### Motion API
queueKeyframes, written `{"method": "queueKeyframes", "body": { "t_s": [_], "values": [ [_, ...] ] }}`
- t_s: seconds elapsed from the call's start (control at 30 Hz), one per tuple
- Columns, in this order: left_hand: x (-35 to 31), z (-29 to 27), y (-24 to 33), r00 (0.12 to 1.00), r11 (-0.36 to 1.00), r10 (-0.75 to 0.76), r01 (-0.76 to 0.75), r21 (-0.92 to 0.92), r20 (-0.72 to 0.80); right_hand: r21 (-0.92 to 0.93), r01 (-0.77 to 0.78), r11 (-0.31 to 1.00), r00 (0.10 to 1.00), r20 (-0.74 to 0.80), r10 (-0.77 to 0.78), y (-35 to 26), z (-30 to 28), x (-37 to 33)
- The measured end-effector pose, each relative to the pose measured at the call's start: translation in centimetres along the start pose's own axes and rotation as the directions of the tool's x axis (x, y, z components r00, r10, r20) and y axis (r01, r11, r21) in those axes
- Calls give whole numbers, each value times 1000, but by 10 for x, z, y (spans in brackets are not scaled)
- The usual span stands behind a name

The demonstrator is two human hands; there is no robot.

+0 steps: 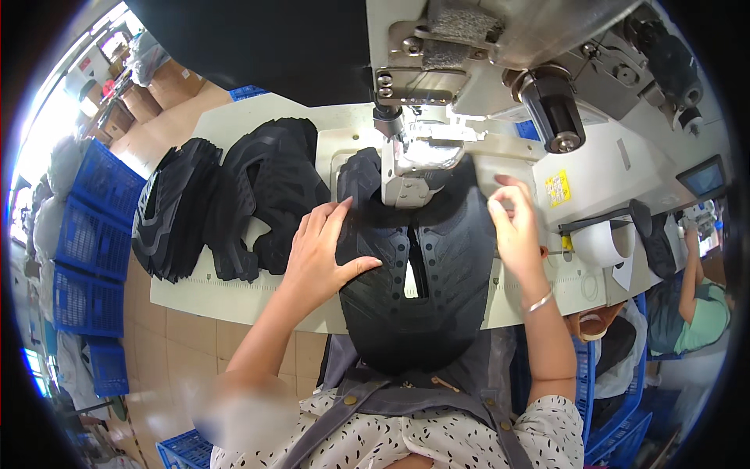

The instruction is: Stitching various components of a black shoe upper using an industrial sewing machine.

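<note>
A black shoe upper [453, 313] lies flat under the sewing head [414, 184] of an industrial sewing machine. Eyelet holes line both sides of the slot in its middle. Spread over the upper's left side, my left hand [320, 250] has its thumb near the eyelets and its fingertips by the left collar edge. My right hand [516, 230] is just off the upper's right edge, fingers loosely curled and apart, with nothing visible in them. The sewing head hides part of the far end of the upper.
Stacks of black shoe uppers [176, 211] and more black pieces [273, 187] lie on the left of the worktable [211, 293]. Blue crates [90, 234] stand at far left. At right are a white curved piece [605, 244], a small screen [703, 178] and another person [703, 313].
</note>
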State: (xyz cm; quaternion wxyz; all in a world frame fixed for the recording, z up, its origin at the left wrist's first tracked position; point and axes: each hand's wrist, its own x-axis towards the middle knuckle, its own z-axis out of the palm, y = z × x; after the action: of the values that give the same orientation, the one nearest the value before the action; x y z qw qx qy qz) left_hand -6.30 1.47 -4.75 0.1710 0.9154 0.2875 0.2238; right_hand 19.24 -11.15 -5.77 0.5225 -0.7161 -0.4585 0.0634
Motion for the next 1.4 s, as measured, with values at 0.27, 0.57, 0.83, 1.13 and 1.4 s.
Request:
{"method": "queueKeyframes", "body": {
  "t_s": [0.27, 0.57, 0.83, 1.13, 1.4],
  "values": [
    [-10, -2, 15, 984, 998, 3, 8, 59, -180, 369, -327, 870, 899, 407, 165, -44, -11, -56],
    [-37, 0, 22, 982, 998, 65, -69, -15, -180, -476, 233, 848, 968, 30, -249, -41, 7, -55],
    [-39, 3, 24, 967, 1000, 28, -26, 10, -254, -27, 122, 992, 991, -52, -123, -37, -4, -57],
    [-61, -25, 23, 719, 416, -105, 659, -626, 687, 771, -447, 453, 889, 326, 322, -86, -14, -49],
    [-9, -32, 69, 955, -252, -47, 271, -929, 292, 840, -406, 361, 910, 333, 248, -88, -5, -42]
  ]
}}
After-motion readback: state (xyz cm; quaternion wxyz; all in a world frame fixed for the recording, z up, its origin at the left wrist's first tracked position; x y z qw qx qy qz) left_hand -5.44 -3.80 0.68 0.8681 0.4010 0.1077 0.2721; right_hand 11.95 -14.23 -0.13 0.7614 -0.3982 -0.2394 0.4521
